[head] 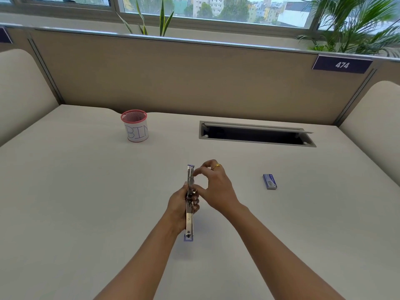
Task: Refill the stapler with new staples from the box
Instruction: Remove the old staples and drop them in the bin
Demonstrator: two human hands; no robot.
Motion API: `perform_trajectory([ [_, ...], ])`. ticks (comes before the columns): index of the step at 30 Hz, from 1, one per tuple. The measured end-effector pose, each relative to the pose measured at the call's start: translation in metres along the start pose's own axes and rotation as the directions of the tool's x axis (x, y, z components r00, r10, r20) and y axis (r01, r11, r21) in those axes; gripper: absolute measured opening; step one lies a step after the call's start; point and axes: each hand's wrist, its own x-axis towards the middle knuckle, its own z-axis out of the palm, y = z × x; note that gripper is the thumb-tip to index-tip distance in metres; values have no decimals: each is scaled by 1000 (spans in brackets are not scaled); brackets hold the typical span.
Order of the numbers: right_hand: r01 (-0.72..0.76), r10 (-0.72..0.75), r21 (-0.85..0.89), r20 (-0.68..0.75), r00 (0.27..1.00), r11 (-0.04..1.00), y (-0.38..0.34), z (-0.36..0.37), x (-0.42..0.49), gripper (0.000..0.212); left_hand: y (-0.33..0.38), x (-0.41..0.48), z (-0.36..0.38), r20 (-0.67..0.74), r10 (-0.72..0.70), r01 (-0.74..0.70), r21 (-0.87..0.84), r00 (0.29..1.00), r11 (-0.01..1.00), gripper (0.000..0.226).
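A long metal stapler (pixel 189 217) with purple ends is swung open into one line, pointing away from me above the middle of the desk. My left hand (pixel 180 207) grips it around its middle from the left. My right hand (pixel 213 187) reaches in from the right, its thumb and forefinger pinching at the stapler's far half near the staple channel. Whether staples are between those fingers is too small to tell. The small blue staple box (pixel 270 181) lies flat on the desk to the right, apart from both hands.
A pink mesh cup labelled BIN (pixel 135 126) stands at the back left. A cable slot with an open lid (pixel 255 134) is cut into the desk at the back right. A beige partition (pixel 173 79) closes the far edge.
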Motion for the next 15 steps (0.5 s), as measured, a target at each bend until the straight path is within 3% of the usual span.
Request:
perform_trajectory([
  [5, -30, 39, -79, 112, 993, 996, 1, -4, 4, 33, -3, 1, -3, -11, -6, 7, 43, 1000, 999, 35],
  [15, -75, 90, -80, 194, 977, 994, 2, -4, 5, 25, -8, 1, -3, -35, -2, 8, 175, 999, 985, 35],
])
